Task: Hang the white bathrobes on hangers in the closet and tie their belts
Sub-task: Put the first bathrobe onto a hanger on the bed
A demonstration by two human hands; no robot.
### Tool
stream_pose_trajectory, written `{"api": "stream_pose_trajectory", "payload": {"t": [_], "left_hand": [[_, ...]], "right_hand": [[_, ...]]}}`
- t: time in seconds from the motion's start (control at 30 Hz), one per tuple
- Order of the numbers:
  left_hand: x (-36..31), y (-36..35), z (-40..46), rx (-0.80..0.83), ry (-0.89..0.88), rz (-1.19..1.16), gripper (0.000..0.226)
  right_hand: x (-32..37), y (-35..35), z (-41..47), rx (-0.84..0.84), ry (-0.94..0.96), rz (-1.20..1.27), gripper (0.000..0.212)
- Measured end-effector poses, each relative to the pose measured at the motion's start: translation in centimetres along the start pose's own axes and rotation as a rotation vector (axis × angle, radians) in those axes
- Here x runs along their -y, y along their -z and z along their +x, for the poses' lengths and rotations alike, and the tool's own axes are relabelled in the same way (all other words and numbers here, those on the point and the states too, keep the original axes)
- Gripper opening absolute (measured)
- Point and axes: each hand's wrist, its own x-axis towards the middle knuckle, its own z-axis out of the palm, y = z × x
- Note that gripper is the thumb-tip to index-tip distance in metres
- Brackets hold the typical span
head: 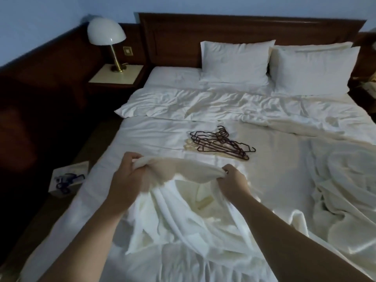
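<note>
- A white bathrobe [183,202] is held up by its upper edge above the near part of the bed [154,135], the rest of the cloth trailing down onto the sheet towards the near edge.
- The left hand [127,176] is clenched round the left end of the bunched edge, the fingers curled over the fabric and the thumb side turned towards the far end of the bed.
- The right hand [234,179] is closed on the right end of the same edge, the cloth being pinched between curled fingers and thumb; the fingertips are partly buried in the fold.
- Between the two hands the edge is stretched into a thick rolled band, slightly arched.
- A pile of hangers [221,144] lies on the sheet just beyond the hands, dark ones on top of pale ones, apart from the robe.
- More rumpled white cloth [335,180] is spread over the right side of the bed; whether it is a second robe cannot be told.
- Two pillows [236,62] are propped against the dark wooden headboard [183,29] at the far end.
- A lamp [106,35] with a white dome shade stands on a bedside table [116,77] at the far left.
- A tissue box [67,177] lies on the floor to the left of the bed.
</note>
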Motion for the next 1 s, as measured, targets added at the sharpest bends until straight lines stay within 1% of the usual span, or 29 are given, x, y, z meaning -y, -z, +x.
{"api": "stream_pose_trajectory", "payload": {"t": [0.1,0.2,0.23,0.3,0.37,0.4,0.43,0.47,0.5,0.57,0.67,0.7,0.73,0.8,0.87,0.93,1.0], "left_hand": [[2.0,-3.3,0.4,0.122,0.139,-0.016,0.010],[4.1,-7.8,0.4,0.186,0.241,-0.023,0.005],[4.8,-9.4,0.5,0.208,0.280,0.001,0.005],[6.7,-12.4,0.7,0.292,0.336,0.177,0.007],[8.5,-14.6,0.7,0.384,0.373,0.403,0.016],[9.3,-15.5,0.6,0.407,0.387,0.453,0.027],[9.9,-16.3,0.4,0.425,0.401,0.476,0.042],[10.6,-17.2,0.0,0.437,0.392,0.504,0.057],[10.9,-17.9,-0.4,0.459,0.352,0.541,0.065],[11.3,-19.7,-1.3,0.530,0.216,0.614,0.066],[12.4,-22.6,-2.2,0.597,0.016,0.752,0.060],[12.9,-23.4,-2.4,0.599,-0.033,0.824,0.061],[13.4,-24.0,-2.5,0.603,-0.068,0.901,0.062],[14.6,-25.0,-2.0,0.580,-0.110,1.028,0.063],[16.0,-25.5,-1.2,0.539,-0.128,1.129,0.061],[17.1,-25.9,-0.2,0.463,-0.167,1.156,0.048],[17.5,-26.2,0.8,0.445,-0.208,1.196,0.027]], "right_hand": [[-2.7,-0.1,0.4,0.028,-0.061,0.050,0.018],[-5.7,-0.1,0.6,0.078,-0.099,0.091,0.016],[-6.6,-0.1,0.8,0.089,-0.111,0.111,0.014],[-8.3,-0.3,1.1,0.111,-0.152,0.189,0.008],[-9.8,-0.5,1.3,0.138,-0.227,0.318,0.008],[-10.6,-0.6,1.5,0.146,-0.258,0.371,0.012],[-11.5,-0.7,1.7,0.151,-0.280,0.413,0.018],[-12.3,-0.9,1.8,0.154,-0.290,0.438,0.021],[-13.0,-1.1,1.9,0.162,-0.283,0.447,0.023],[-14.4,-1.7,2.0,0.198,-0.253,0.359,0.034],[-16.3,-3.1,1.9,0.226,-0.156,0.004,0.081],[-16.9,-3.6,1.7,0.197,-0.107,-0.095,0.088],[-17.4,-4.1,1.5,0.156,-0.045,-0.188,0.089],[-18.5,-5.1,1.4,0.116,0.045,-0.339,0.076],[-19.3,-6.1,1.7,0.180,0.014,-0.361,0.061],[-19.9,-7.0,2.0,0.268,-0.056,-0.324,0.053],[-20.0,-7.5,2.2,0.288,-0.057,-0.340,0.048]]}}
